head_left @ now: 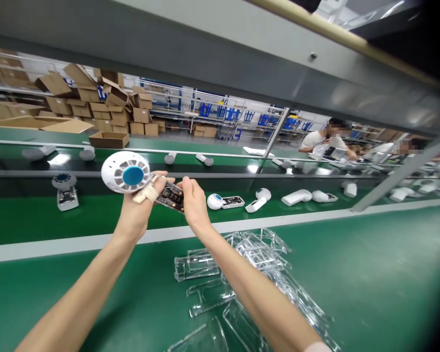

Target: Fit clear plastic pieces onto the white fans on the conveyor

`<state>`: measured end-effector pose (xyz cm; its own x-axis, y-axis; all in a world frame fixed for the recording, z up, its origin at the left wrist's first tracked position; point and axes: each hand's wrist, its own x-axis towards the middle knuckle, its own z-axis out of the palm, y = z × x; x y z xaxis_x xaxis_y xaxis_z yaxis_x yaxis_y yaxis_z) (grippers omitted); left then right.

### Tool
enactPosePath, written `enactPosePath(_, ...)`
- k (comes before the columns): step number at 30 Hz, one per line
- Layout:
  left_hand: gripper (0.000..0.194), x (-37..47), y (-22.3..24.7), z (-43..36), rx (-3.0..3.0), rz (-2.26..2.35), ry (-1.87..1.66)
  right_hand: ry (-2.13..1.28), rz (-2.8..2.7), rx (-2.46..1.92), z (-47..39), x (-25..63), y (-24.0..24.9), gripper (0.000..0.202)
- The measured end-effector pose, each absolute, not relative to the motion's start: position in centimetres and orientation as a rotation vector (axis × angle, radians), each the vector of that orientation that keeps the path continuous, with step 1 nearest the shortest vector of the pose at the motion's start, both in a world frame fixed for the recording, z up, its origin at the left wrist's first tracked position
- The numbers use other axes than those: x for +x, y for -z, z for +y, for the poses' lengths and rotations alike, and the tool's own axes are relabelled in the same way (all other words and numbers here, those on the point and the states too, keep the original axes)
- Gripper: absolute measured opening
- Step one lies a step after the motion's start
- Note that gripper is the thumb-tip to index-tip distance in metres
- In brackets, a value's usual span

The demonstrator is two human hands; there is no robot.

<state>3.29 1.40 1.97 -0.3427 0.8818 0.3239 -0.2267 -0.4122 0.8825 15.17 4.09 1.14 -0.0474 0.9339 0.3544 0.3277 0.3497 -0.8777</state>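
A white handheld device (pixel 112 168) with a round, vented head and a blue centre is raised above the conveyor. My left hand (pixel 137 210) is closed around its neck, with cream-coloured wrapping on a finger. Dark electronics show in the device's uncovered handle. At the far end of that handle, my right hand (pixel 196 203) grips it between thumb and fingers; the fingertips behind it are hidden. Below my forearms, a heap of clear plastic covers (pixel 256 252) lies on the green worktop (pixel 352 274).
Several similar white devices, such as one with exposed electronics (pixel 68 198), lie along the green conveyor (pixel 22 220). A metal beam (pixel 205 54) crosses overhead, and a slanted post (pixel 388 176) stands at right. Cardboard boxes (pixel 108 110) are piled behind. A co-worker (pixel 319 139) sits across the line.
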Motion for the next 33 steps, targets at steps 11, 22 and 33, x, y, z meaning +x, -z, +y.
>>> enactPosePath(11, 0.048, -0.5, -0.2, 7.1, 1.033, 1.220, -1.308, -0.670, -2.065, -1.320, 4.8, 17.3, -0.8, 0.047)
enactPosePath(22, 0.059, -1.6, 4.4, 14.0, 1.905, 2.114, -0.891, 0.164, -3.163, -1.114, -1.8, 23.8, 2.6, 0.029)
enactPosePath(33, 0.077, 10.1, 6.2, 16.6, 2.061, 1.817, -0.098, -1.286, -2.060, -1.298, -2.2, 24.9, -2.2, 0.014)
